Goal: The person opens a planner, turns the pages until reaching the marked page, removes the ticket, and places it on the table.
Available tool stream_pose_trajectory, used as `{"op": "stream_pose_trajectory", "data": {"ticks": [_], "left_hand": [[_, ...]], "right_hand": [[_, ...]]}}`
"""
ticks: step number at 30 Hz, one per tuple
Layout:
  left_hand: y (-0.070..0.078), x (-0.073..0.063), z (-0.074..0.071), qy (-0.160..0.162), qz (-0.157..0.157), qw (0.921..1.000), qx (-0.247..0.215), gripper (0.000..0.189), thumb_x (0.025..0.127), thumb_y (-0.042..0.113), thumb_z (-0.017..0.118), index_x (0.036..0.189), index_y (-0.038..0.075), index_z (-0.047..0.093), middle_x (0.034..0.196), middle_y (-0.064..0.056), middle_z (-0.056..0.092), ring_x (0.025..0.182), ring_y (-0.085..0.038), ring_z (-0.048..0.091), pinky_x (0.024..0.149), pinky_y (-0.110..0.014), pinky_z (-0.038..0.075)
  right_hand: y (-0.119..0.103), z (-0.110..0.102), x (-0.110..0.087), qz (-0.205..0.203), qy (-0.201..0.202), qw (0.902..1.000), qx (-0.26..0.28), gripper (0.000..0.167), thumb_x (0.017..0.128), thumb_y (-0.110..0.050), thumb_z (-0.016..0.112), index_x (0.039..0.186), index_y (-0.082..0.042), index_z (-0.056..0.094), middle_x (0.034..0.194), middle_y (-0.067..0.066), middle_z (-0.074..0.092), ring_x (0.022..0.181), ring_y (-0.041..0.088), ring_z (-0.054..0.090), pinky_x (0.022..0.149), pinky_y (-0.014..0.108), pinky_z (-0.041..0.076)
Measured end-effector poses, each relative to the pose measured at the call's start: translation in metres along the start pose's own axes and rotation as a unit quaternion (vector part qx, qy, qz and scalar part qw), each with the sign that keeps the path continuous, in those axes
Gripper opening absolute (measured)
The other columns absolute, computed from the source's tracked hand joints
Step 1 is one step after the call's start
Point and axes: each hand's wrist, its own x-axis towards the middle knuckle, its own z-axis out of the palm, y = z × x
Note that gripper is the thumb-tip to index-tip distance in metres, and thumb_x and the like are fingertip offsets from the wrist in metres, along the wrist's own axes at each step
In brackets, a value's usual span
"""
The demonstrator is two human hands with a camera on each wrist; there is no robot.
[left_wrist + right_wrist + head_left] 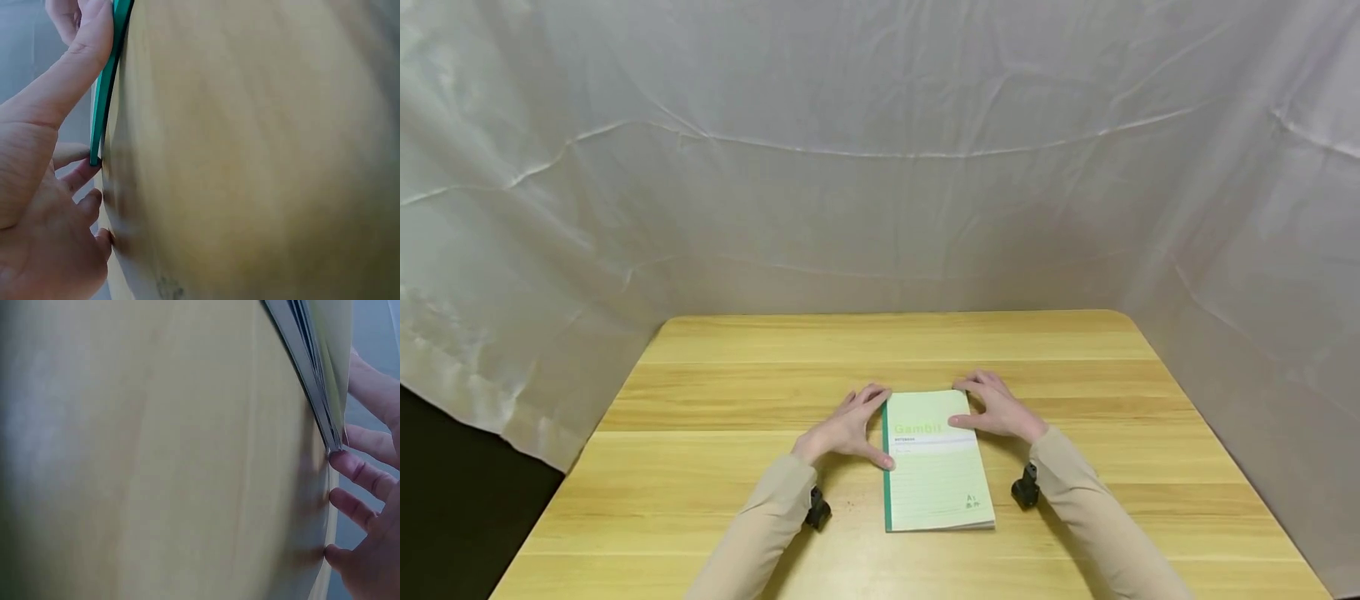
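A pale green notebook (pixel 928 492) with a dark green spine (pixel 887 500) lies on the wooden table, its cover closed. My left hand (pixel 847 429) holds its left side, thumb on the cover by the spine and fingers at the far left corner. In the left wrist view, the fingers of the left hand (pixel 53 169) meet the end of the spine. My right hand (pixel 996 408) holds the far right corner, its thumb lying over the cover. Page edges (pixel 315 394) show in the right wrist view, with fingertips of the right hand (pixel 369 506) against their corner.
The wooden table (pixel 700 492) has rounded far corners. Pale hanging cloth (pixel 880 217) surrounds its back and sides. A small black camera sits at the left wrist (pixel 817 508) and another at the right wrist (pixel 1026 487). A dark area (pixel 452 500) lies beyond the table's left edge.
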Motion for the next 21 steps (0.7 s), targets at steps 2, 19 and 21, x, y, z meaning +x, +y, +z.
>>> {"op": "stream_pose_trajectory", "data": {"ticks": [2,19,21], "left_hand": [[0.0008,-0.0008,0.0006,-0.001,-0.001,1.0000,0.004,0.120,0.075,0.043,0.088,0.161,0.003,0.015,0.165,-0.015,0.019,0.157,-0.036,0.015,0.130,-0.057,0.001],[0.0020,-0.0002,0.0031,0.006,-0.001,0.9999,0.016,0.121,0.073,0.044,0.089,0.161,0.003,0.017,0.164,-0.013,0.023,0.157,-0.034,0.016,0.130,-0.057,0.003],[0.0022,-0.0002,0.0034,0.006,-0.002,0.9999,0.015,0.121,0.074,0.044,0.089,0.161,0.003,0.016,0.164,-0.013,0.023,0.157,-0.034,0.016,0.130,-0.056,0.002]], "right_hand": [[0.0006,0.0007,-0.0006,0.001,0.005,1.0000,0.005,0.075,0.088,-0.047,0.074,0.144,-0.003,0.051,0.144,0.023,0.048,0.141,0.049,0.035,0.114,0.071,0.032],[0.0001,0.0002,0.0023,0.004,0.049,0.9982,0.034,0.056,0.088,-0.040,0.076,0.129,-0.004,0.064,0.133,0.020,0.055,0.129,0.043,0.048,0.108,0.066,0.042],[-0.0010,-0.0003,0.0027,0.004,0.056,0.9977,0.038,0.054,0.088,-0.039,0.077,0.127,-0.004,0.064,0.133,0.020,0.055,0.129,0.043,0.048,0.108,0.067,0.041]]}}
